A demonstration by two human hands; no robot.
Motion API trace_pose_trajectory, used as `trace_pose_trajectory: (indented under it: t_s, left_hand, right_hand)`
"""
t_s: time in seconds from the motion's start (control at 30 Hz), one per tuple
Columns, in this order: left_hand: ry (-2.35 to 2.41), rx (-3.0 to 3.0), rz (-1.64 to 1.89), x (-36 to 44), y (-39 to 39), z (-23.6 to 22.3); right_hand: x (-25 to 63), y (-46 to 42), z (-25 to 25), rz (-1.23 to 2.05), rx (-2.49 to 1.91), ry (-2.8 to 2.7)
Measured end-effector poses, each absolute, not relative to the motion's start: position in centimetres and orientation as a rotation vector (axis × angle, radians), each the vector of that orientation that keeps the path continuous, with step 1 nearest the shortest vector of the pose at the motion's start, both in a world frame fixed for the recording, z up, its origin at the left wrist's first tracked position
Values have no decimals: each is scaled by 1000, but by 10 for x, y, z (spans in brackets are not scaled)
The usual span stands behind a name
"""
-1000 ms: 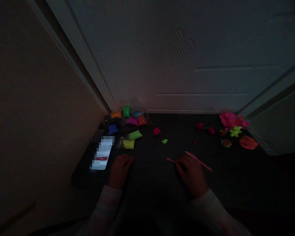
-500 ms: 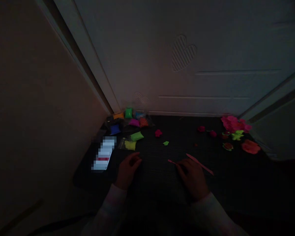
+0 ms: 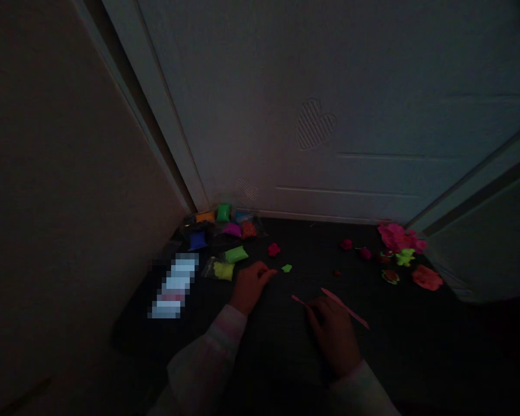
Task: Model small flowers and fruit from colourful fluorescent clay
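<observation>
In dim light, my right hand rests on the dark table, its fingers closed around a thin pink modelling tool whose tip points left. Beside that hand lies a longer pink clay knife. My left hand reaches over the table with fingers a little apart and nothing visible in them. Just right of its fingertips sits a small light-green clay piece, apart from them. A pink flower-shaped clay piece lies behind it.
Bags of coloured clay cluster at the back left, near a lit phone. Clay flowers, a yellow-green figure and a coral flower stand at the right. A white door rises behind the table.
My left hand has moved right and forward, closer to the green clay piece. The right hand keeps its hold on the pink tool. The camera view has tilted up slightly.
</observation>
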State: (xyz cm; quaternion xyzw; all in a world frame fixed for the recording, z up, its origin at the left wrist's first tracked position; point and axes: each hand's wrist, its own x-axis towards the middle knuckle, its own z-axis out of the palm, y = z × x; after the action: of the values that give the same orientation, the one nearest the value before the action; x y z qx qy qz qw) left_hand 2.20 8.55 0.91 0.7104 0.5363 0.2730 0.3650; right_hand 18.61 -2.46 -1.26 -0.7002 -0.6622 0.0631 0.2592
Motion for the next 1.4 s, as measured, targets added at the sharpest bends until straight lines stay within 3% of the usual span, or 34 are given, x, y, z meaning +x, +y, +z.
trace_pose_trajectory:
  t_s: [0.27, 1.4]
  left_hand:
    - [1412, 2045, 709, 17, 87, -4]
    - [1359, 1981, 899, 16, 93, -14]
  right_hand:
    - [204, -19, -18, 152, -2015, -1705]
    - [218, -15, -18, 217, -2090, -1596]
